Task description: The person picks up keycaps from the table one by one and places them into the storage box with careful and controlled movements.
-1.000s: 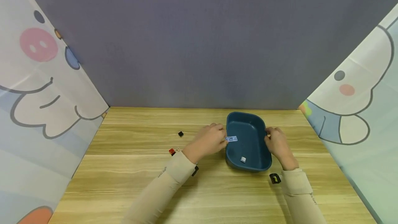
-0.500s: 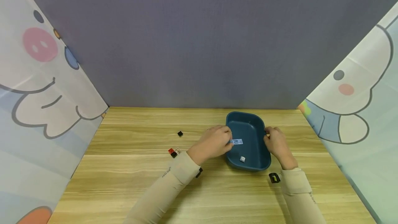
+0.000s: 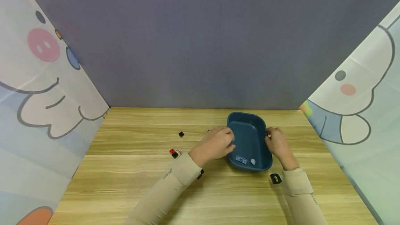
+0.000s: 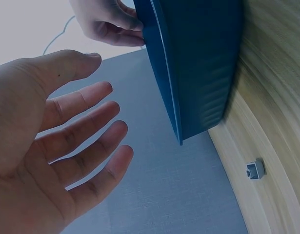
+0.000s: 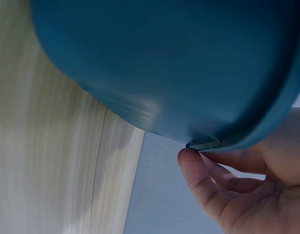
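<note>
A dark blue plastic bin (image 3: 245, 141) stands right of the table's middle. My right hand (image 3: 277, 145) pinches its right rim between thumb and fingers; the right wrist view shows the fingertips (image 5: 191, 161) at a small lip under the rim. Over the left rim is my left hand (image 3: 217, 143), holding nothing, its fingers spread and slightly bent in the left wrist view. Inside the bin's near end lie a pale blue strip with dark print (image 3: 241, 159) and a small white piece (image 3: 253, 161).
Left of the bin lie a red square piece (image 3: 172, 151), a printed cream piece (image 3: 178, 151) and small black pieces (image 3: 181, 134). A black and yellow-green item (image 3: 276, 178) lies near the right sleeve. A grey wall (image 3: 200, 44) rises behind the wooden table (image 3: 131, 190).
My left hand moved slightly right over the bin and let go of the printed strip, which dropped to the near end. The white piece shifted right and turned. The right hand kept its hold.
</note>
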